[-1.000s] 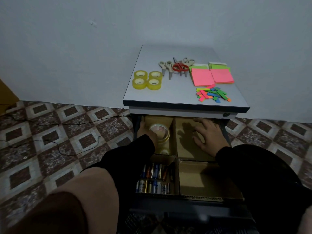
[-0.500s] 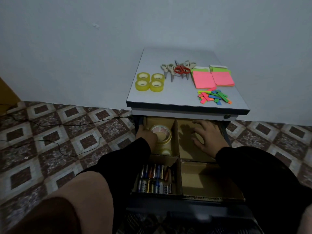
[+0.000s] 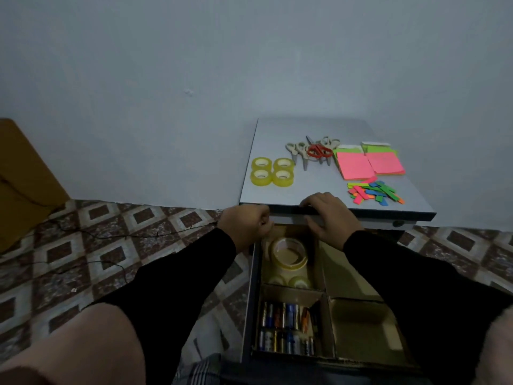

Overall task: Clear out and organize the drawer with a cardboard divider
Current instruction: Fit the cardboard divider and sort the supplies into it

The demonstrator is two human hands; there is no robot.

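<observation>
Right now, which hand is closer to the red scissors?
Right. The right hand grips the table's front edge, just in front of the red scissors; the left hand is fisted below the edge, further left.

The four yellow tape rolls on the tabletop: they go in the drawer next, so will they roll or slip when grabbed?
The four tape rolls lie flat on their sides, so they probably won't roll unless tipped. Their glossy sides may be slippery. Open cores suggest they're light and easy to hook.
</observation>
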